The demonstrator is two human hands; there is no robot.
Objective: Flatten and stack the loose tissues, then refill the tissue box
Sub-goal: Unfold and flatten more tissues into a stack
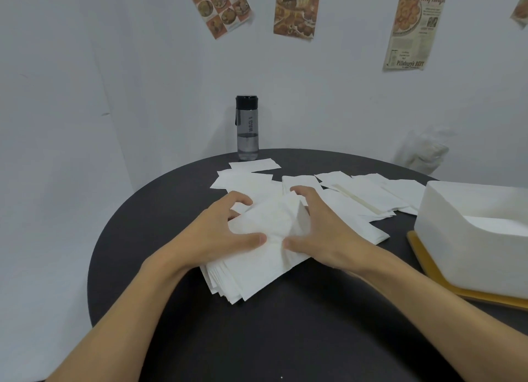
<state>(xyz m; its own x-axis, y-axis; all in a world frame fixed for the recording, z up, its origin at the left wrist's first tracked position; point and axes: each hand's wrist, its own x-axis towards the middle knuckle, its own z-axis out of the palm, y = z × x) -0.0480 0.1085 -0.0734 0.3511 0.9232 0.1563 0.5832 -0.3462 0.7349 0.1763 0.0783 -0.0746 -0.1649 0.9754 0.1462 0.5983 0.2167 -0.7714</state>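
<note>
**Head view.** Both hands worked the top tissue (271, 219) of the tissue stack (257, 273), which lay at the middle of the round black table (285, 339) with its edges fanned unevenly at the near left. The left hand (225, 230) and the right hand (317, 230) each gripped that creased sheet: thumbs laid flat on its near part, tips almost meeting, and fingers curled over its far edges. Loose tissues (363, 193) lay scattered flat beyond the stack, from the far middle to the right. The white tissue box (471, 210) sat open at the right edge on a wooden base (428, 267) (its contents could not be told). A dark water bottle (247, 127) stood upright at the far rim, and a translucent plastic bag (423, 153) lay at the far right.
</note>
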